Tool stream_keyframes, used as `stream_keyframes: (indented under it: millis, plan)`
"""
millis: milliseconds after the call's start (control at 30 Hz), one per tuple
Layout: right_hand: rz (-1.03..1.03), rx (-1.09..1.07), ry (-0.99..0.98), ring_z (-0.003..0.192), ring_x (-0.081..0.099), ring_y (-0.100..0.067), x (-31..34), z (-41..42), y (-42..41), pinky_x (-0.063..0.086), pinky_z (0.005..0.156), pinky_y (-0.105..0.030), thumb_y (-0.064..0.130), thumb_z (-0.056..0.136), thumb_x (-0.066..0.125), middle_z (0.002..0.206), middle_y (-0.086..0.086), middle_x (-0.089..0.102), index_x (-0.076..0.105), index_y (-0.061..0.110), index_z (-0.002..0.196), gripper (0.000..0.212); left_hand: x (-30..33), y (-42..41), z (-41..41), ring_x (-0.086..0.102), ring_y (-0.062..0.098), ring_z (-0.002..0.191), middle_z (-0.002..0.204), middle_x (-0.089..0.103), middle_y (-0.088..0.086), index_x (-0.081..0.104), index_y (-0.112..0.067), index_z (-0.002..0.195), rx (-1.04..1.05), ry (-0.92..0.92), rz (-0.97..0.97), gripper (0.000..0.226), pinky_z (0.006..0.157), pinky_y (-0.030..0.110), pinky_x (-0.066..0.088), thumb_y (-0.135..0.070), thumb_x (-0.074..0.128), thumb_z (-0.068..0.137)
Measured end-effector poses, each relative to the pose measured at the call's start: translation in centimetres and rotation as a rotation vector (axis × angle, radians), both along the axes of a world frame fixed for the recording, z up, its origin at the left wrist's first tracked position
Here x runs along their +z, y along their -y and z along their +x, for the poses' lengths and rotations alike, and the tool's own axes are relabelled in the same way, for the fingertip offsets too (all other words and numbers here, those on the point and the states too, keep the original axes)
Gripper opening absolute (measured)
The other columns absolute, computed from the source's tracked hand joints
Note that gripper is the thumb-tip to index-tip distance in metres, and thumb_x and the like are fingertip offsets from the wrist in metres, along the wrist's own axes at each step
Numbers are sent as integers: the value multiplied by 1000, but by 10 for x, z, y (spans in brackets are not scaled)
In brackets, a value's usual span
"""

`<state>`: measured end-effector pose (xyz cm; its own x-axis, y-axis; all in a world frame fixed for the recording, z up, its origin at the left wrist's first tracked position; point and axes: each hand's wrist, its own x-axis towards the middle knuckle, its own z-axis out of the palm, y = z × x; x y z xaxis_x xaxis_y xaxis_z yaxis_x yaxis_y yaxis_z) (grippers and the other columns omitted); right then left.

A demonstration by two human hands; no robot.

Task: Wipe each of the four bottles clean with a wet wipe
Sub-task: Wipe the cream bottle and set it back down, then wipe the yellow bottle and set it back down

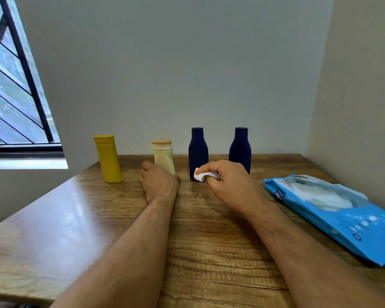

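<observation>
Four bottles stand upright in a row along the back of the wooden table [53,210], near the wall, spaced apart so that each can be picked out singly: a yellow bottle [109,160] on the left, a cream bottle [163,157] next, then a left blue bottle [197,152] and a right blue bottle [240,148]. All four are capped, so what they contain cannot be told.

The right hand [229,181] pinches a crumpled white wet wipe [203,175] between thumb and curled fingers, just in front of the base of the left blue bottle (whether the wipe touches it is unclear). The left hand [158,181] reaches toward the cream bottle, its fingers hidden behind the knuckles; whether they grip the bottle I cannot tell. It seems placed to steady a bottle for wiping.

The blue wipe pack [333,216] lies flat on the right, well apart from the bottles, with white wipes showing at its top.
</observation>
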<state>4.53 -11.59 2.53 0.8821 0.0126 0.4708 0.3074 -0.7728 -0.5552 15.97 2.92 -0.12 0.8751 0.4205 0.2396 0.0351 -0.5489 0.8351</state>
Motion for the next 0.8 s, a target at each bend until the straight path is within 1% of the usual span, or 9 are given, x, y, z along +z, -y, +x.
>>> stream_keyframes:
  millis: [67,167,300,367,433,500,567,700,800]
  plan:
    - [4,4,3,104,56,-2,0,-1,0,46,92,-21,19,94,57,120,10,65,68,35,113,27,-2,-1,-2,48,37,130,139,50,19,35,-5,135,-11,9,5,92,107,49,46,-22,93,66]
    - [3,4,13,103,57,-2,1,-4,0,47,91,-22,19,94,56,120,10,66,68,35,113,28,-3,-4,-8,52,38,127,137,51,20,34,-4,133,-18,28,13,86,104,48,49,-17,89,69]
    - [-8,-1,-9,105,56,-3,4,-6,-1,47,93,-22,19,95,56,122,9,65,68,34,116,28,0,-16,-18,53,35,124,135,52,17,38,-6,135,-23,69,-119,73,98,41,49,-9,81,77]
    - [-14,2,-15,105,56,-3,5,-6,-2,46,92,-22,19,95,56,122,8,65,67,33,117,28,6,-28,-23,52,32,123,133,52,14,41,-8,134,26,163,-153,67,96,38,46,-8,77,78]
    - [-9,6,-11,102,56,-2,5,-6,-3,46,91,-21,19,95,57,121,9,65,68,34,116,28,11,-44,-23,48,32,124,134,50,12,43,-9,132,80,307,-150,64,103,41,44,-11,77,78]
    - [2,7,-11,102,56,-3,4,-4,-3,48,93,-24,18,95,57,121,9,65,68,35,115,28,13,-64,-18,43,34,128,136,47,14,41,-7,132,120,423,-96,67,109,44,39,-15,80,78]
    - [6,3,-25,104,56,-4,2,-3,-2,48,95,-26,18,94,58,122,9,64,68,35,115,28,10,-82,-10,39,35,132,140,44,17,39,-6,137,139,469,-38,76,113,46,34,-18,84,77]
    - [0,6,-51,100,54,-3,-1,3,-2,45,88,-20,19,94,59,121,10,64,67,37,114,28,2,-99,11,29,36,145,154,35,17,26,-7,151,129,382,-93,97,119,48,28,-25,86,77]
    - [-15,9,-50,99,55,-2,-3,6,-2,43,85,-17,20,94,59,120,11,64,67,37,113,27,2,-102,25,22,36,150,161,27,17,17,-7,156,136,314,-146,106,122,48,23,-29,85,78]
